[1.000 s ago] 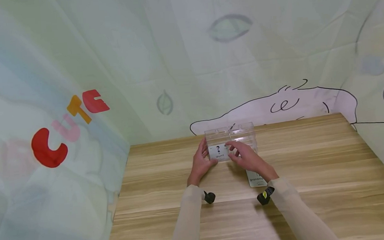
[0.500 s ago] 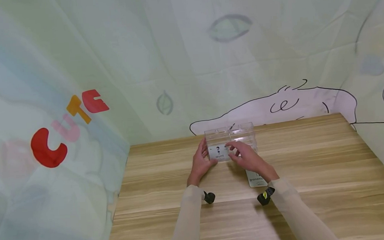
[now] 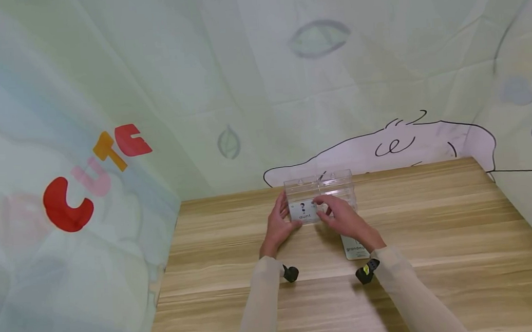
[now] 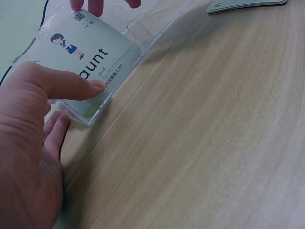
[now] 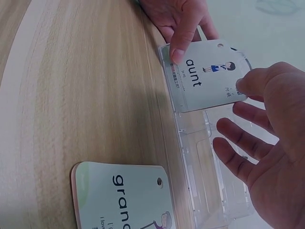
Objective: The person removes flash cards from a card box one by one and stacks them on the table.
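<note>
A flashcard printed "aunt" stands tilted back in the left part of a clear plastic card holder. My left hand grips the holder's left end; its thumb presses on the lower front of the card, with the other fingers partly hidden behind. At the card's opposite upper corner, my right hand pinches it between thumb and forefinger, the forefinger mostly hidden. The right hand's other fingers are spread over the holder's right part.
A stack of flashcards with "grandmo…" on top lies on the wooden table under the right wrist. Behind the holder hangs a printed cloth backdrop, which meets the table's back edge.
</note>
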Available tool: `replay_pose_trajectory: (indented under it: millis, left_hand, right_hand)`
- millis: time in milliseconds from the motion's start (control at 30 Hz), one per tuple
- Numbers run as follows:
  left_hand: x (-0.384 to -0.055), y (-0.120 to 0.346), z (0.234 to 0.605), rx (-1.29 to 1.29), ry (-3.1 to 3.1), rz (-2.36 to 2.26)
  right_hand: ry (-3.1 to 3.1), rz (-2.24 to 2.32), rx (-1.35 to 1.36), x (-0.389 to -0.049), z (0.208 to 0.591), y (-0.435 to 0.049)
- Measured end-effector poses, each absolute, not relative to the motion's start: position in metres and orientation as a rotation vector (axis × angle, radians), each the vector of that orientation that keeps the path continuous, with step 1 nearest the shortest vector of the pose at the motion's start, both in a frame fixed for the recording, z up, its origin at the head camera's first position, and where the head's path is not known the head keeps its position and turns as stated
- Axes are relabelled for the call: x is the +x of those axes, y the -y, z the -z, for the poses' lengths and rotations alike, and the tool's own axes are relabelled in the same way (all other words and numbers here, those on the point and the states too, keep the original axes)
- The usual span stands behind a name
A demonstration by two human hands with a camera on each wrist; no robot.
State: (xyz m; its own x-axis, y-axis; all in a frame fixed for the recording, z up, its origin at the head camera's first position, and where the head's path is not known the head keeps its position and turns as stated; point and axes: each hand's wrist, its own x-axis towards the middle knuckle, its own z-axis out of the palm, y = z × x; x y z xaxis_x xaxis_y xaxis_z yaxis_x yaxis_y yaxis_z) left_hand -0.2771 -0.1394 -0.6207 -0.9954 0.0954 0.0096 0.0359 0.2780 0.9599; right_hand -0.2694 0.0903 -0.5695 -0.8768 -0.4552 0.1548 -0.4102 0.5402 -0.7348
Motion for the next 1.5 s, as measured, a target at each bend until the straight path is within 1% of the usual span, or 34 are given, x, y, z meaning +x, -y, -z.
replay_pose_trajectory:
  millis: [333, 367, 700, 1000, 1500]
  left_hand:
    - [-0.2751, 0.1391, 0.6145, 0.154, -2.468, -1.868]
    - [-0.2777, 0.1393, 0.6201, 0.145, -2.471, -1.864]
    - [-0.2793, 0.1398, 0.6206, 0.116, -2.47, -1.858]
    - [-0.279, 0.1397, 0.6213, 0.165, -2.446, -1.926]
    - [-0.2777, 0.1409, 0.6194, 0.129, -2.473, -1.857]
  right_hand:
    - [-2.709, 1.26, -0.784, -0.2713, 0.5699, -0.0902]
    - [-2.709, 1.259, -0.785, -0.2715, 0.5701, -0.0903]
    - [-2.718, 1.24, -0.787, -0.2712, 0.5676, -0.0886]
    - [-2.715, 1.239, -0.776, -0.2711, 0.5677, -0.0881]
    - [-2.713, 1.249, -0.767, -0.2719, 0.5662, -0.0867]
